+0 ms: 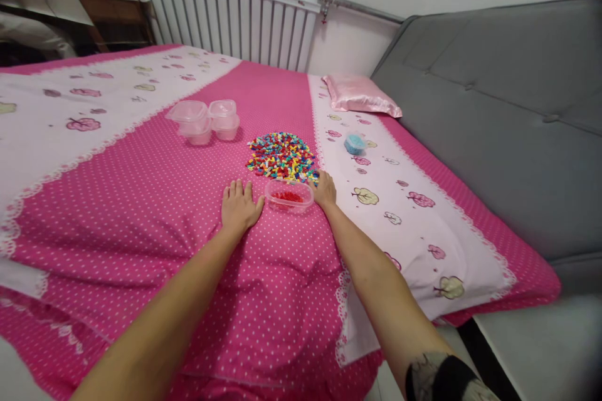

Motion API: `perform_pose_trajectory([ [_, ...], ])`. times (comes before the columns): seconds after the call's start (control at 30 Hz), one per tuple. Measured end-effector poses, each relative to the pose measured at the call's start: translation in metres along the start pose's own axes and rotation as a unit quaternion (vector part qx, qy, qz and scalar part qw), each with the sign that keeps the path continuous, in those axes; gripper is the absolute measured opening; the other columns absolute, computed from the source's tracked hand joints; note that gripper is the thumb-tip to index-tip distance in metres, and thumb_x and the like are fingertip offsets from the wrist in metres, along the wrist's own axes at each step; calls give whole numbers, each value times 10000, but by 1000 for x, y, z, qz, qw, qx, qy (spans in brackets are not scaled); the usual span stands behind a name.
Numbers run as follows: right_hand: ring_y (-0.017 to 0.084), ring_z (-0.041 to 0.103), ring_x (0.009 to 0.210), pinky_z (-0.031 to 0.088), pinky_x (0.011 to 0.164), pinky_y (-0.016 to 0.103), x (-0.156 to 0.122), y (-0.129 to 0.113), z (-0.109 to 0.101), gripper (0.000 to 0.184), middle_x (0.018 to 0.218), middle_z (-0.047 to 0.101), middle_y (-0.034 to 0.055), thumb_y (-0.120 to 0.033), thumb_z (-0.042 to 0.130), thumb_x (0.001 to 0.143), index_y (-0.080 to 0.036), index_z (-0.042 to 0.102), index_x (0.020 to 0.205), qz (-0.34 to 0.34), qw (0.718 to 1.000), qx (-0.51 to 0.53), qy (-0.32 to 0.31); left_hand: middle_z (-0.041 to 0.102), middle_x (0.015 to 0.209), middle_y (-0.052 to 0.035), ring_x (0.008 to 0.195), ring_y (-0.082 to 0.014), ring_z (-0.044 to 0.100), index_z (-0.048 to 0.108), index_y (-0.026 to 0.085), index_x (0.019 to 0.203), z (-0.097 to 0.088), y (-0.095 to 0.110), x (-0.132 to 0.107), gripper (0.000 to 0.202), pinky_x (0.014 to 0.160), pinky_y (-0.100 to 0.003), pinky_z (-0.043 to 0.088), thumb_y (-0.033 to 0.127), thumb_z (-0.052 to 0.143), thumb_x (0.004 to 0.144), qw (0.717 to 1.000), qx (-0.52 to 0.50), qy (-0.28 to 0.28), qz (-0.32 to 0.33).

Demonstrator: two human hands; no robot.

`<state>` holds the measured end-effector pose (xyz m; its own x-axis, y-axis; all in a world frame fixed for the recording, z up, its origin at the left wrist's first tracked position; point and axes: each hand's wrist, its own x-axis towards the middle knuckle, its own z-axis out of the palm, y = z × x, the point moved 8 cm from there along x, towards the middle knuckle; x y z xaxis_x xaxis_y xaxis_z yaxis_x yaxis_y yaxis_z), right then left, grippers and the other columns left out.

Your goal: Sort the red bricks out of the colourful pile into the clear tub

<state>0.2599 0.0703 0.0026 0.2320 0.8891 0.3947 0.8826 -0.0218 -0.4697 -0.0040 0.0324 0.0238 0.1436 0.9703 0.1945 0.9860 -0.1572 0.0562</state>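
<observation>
My left hand lies flat on the pink dotted bedspread, fingers spread and nothing held. Its thumb comes close to the left end of a clear plastic container. Small red pieces cover part of that container's floor. At the container's right end, my right hand reaches to the near right edge of a pile of small multicoloured pieces. Its fingers are curled down and drawn together, and whatever is between the tips is hidden. The pile spreads just beyond the container.
Clear containers sit stacked at the left beyond my left hand. A small tub of light blue pieces stands on the white strip at right. Farther back are a pink pillow, a grey headboard and a white radiator.
</observation>
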Motion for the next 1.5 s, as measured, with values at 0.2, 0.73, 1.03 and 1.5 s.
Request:
perform_pose_trajectory([
  [0.2,271,505,1116,392,976,383,0,0,0,460,1216,577,154,-353,495,886,-101,507,1270,2,1000,-4,0,380,1488,-209,1396,-325,304,388,75,1433,0,0,0,690,1127,-439,197,517,262,918,1000,3,3,2],
  [0.73,266,510,1112,399,965,388,0,-1,-1,434,1214,581,150,-355,478,891,-122,518,1254,0,1000,-5,-1,373,1493,-205,1396,-326,305,377,76,1439,1,0,1,699,1127,-440,198,523,253,917,1000,5,-3,1],
  [1.03,264,509,1115,399,961,382,1,0,0,416,1207,585,143,-350,488,885,-126,526,1233,0,1000,-2,0,382,1490,-199,1391,-317,318,392,82,1430,1,-1,0,693,1126,-442,200,524,256,915,1000,4,4,0],
  [1.5,270,519,1110,402,963,383,1,-2,-2,425,1203,594,141,-361,497,885,-121,534,1234,-1,1000,6,0,394,1480,-207,1384,-323,328,403,78,1422,-1,0,0,684,1126,-448,201,514,264,914,1000,-3,9,0],
])
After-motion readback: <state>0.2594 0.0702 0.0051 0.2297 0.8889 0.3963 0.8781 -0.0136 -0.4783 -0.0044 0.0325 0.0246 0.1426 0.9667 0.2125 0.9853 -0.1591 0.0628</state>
